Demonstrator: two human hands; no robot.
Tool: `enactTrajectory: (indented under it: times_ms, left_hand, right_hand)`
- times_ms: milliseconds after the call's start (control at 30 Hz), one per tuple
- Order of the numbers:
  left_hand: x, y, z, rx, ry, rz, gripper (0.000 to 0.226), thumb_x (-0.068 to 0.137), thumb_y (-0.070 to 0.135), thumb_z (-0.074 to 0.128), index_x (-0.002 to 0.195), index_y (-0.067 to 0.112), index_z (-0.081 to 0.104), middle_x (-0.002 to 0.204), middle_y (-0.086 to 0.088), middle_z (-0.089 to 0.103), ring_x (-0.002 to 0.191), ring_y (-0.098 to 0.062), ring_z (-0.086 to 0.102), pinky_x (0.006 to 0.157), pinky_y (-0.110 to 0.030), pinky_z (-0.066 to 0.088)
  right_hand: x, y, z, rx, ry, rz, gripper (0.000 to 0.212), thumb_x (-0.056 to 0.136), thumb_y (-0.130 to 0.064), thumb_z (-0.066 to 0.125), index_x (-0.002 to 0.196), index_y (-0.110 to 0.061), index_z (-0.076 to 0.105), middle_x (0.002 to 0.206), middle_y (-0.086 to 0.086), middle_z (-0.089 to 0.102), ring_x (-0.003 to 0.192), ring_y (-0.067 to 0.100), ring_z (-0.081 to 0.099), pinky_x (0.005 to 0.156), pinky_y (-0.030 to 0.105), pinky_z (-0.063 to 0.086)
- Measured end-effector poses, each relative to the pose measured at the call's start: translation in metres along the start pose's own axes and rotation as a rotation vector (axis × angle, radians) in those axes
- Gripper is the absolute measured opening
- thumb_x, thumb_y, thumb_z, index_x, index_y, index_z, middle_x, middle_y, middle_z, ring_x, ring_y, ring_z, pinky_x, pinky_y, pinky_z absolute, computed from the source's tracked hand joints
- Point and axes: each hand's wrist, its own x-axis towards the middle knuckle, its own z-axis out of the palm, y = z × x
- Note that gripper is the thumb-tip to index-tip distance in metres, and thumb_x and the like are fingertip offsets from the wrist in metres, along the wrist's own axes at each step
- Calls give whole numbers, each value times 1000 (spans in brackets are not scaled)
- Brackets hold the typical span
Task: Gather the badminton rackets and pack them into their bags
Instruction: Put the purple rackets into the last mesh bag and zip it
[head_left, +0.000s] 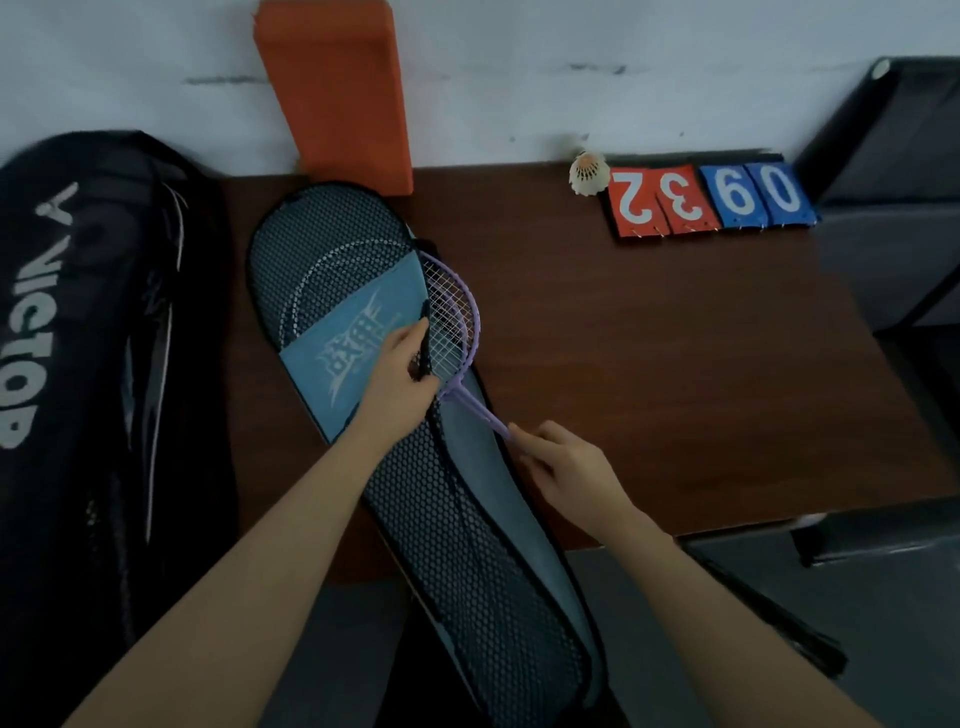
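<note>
A mesh racket bag (358, 270) with a blue logo panel lies diagonally across the brown table (649, 364), its lower end hanging over the front edge. A purple racket (457, 322) is partly inside it, head under the flap, shaft sticking out to the lower right. My left hand (400, 369) grips the bag's open black edge beside the racket head. My right hand (561, 462) holds the purple shaft near its lower end. Another racket frame shows faintly through the mesh.
A large black Victor racket bag (93, 338) lies at the left. An orange block (337, 88) leans on the wall behind. A shuttlecock (589, 174) and a flip scoreboard (711, 200) sit at the table's back. Black seats (898, 171) stand at the right.
</note>
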Motion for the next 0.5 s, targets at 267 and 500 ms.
enactTrajectory:
  times_ms: [267,500]
  left_hand:
    - [22,-9,-20,73,103,-4,61,89,-3,46,145,11,27,145,-7,29,128,-9,29,104,-15,19]
    - [6,-17,-19,63,-12,-7,64,86,-7,48,144,13,31,140,-2,33,129,-12,33,107,-18,22]
  right_hand:
    - [6,1,-17,31,-45,-77,41,86,-6,52,127,-11,57,88,1,58,64,10,50,56,33,51]
    - [8,5,-16,46,-73,-44,43,85,-4,59,127,-15,57,88,-3,57,67,11,53,58,29,49]
